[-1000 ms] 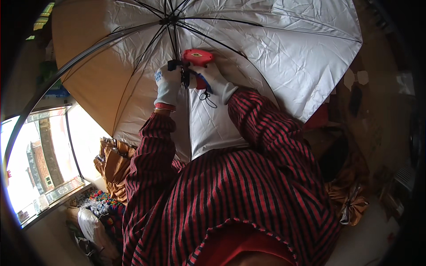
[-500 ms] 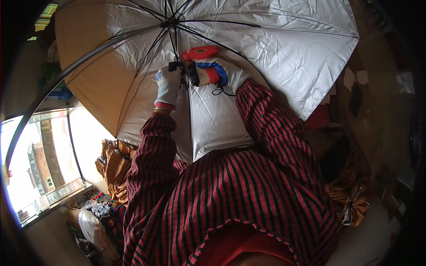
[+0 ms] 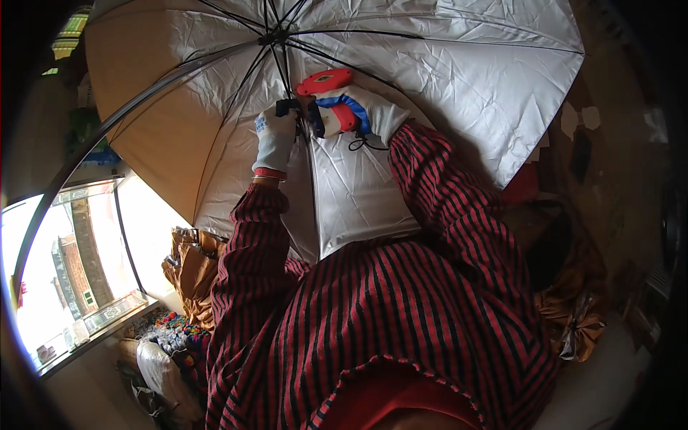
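Silver umbrella cloth point(image 3: 487, 100) spread wide. The right hand point(image 3: 367, 109), tight on a red tool point(image 3: 327, 81), had moved off, clear of the black rib point(image 3: 288, 84) the left hand point(image 3: 274, 135) seemed to pinch.

Before you spreads the open silver-and-tan fabric umbrella point(image 3: 494, 93), its round black hub point(image 3: 276, 37) beyond both your hands. Your white-gloved left hand point(image 3: 276, 132) sits nearer you than the hub, against the umbrella's inner side. Just to its right is your white-and-blue-gloved right hand point(image 3: 369, 111), around the red, oval-headed handheld tool point(image 3: 326, 82). Far to your left is the bright, black-framed glass window point(image 3: 104, 265). Between it and your left sleeve stands a crumpled brown fabric bundle point(image 3: 193, 276), with a multicoloured woolly pile point(image 3: 175, 330) nearer you. Another gathered brown fabric bundle point(image 3: 573, 322) lies to your right.
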The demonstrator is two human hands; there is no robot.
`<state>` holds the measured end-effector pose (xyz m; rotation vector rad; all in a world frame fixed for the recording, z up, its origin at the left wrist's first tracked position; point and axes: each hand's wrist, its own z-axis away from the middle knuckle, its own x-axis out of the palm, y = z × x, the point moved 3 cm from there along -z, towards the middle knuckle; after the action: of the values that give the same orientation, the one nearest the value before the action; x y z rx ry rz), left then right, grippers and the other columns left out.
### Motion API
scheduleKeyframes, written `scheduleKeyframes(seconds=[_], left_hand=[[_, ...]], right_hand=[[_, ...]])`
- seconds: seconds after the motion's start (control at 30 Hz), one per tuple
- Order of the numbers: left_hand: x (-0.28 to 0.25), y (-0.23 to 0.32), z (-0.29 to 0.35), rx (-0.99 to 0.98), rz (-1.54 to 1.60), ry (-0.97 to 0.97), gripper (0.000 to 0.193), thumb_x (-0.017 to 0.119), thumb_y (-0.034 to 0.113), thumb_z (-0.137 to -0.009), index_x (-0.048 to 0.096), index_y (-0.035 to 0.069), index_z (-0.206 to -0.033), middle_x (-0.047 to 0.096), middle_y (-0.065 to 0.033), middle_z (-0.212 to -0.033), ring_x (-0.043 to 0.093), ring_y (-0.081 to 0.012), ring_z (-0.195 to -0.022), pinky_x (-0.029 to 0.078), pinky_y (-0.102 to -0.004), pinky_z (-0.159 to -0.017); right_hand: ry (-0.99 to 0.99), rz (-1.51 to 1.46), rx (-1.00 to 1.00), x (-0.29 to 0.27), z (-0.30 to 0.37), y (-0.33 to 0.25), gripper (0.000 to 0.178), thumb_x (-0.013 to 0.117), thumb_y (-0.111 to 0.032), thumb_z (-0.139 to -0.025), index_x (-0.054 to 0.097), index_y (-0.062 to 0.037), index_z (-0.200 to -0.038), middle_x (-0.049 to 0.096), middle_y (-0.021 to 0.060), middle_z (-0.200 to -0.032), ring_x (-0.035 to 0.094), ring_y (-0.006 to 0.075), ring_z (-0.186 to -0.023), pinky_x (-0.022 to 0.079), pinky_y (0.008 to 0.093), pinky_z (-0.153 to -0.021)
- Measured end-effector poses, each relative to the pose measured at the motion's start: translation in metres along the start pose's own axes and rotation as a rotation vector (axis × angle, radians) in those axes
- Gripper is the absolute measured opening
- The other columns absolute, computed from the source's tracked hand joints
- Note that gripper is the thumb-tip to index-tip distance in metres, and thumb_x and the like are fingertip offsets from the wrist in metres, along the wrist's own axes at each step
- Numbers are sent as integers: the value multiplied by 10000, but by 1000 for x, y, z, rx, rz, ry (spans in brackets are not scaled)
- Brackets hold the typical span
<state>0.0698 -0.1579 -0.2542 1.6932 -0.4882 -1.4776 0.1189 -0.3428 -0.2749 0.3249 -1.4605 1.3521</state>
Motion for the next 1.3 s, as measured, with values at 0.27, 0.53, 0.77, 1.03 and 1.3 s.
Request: scheduleKeyframes(seconds=[0.27, 0.53, 0.77, 1.03, 1.3], left_hand=[[7, 11, 6, 42, -45, 1, 192, 618, 190, -865, 690, 25, -931, 607, -24, -637, 553, -111, -517, 423, -273, -462], [8, 3, -9, 119, -195, 98, 223, 612, 210, -857, 676, 11, -934, 644, -115, -680, 596, -190, -559, 473, -339, -536], [3, 8, 3, 127, -225, 111, 243, 623, 241, -816, 690, 50, -951, 678, -177, -796, 662, -294, -691, 508, -377, -638], [-14, 2, -33, 260, -455, 132, 269, 604, 266, -805, 694, 99, -996, 685, -171, -864, 668, -326, -825, 512, -427, -724], [-99, 16, -90, 285, -576, 378, 481, 646, 316, -793, 560, 99, -1214, 598, -229, -1127, 623, -389, -972, 513, -455, -805]], right_hand=[[-156, -109, 58, 7, -15, 11, 141, 541, -159, -934, 624, -67, -1000, 638, 8, -888, 616, 134, -794, 504, 281, -726], [210, 719, -196, -14, -34, 14, 171, 538, -166, -930, 636, -57, -1019, 650, 38, -850, 622, 156, -743, 518, 322, -667], [-149, -174, -50, -23, -12, 37, 317, 573, -194, -919, 579, -14, -1181, 659, 110, -1090, 654, 220, -975, 543, 395, -836], [-38, 36, 78, -1, 37, 65, 379, 612, -174, -896, 514, 8, -1213, 636, 117, -1103, 632, 242, -1024, 535, 438, -847], [-125, -8, -92, 51, 25, 46, 361, 660, -86, -840, 530, -3, -1167, 645, 90, -995, 665, 230, -839, 571, 378, -735]])
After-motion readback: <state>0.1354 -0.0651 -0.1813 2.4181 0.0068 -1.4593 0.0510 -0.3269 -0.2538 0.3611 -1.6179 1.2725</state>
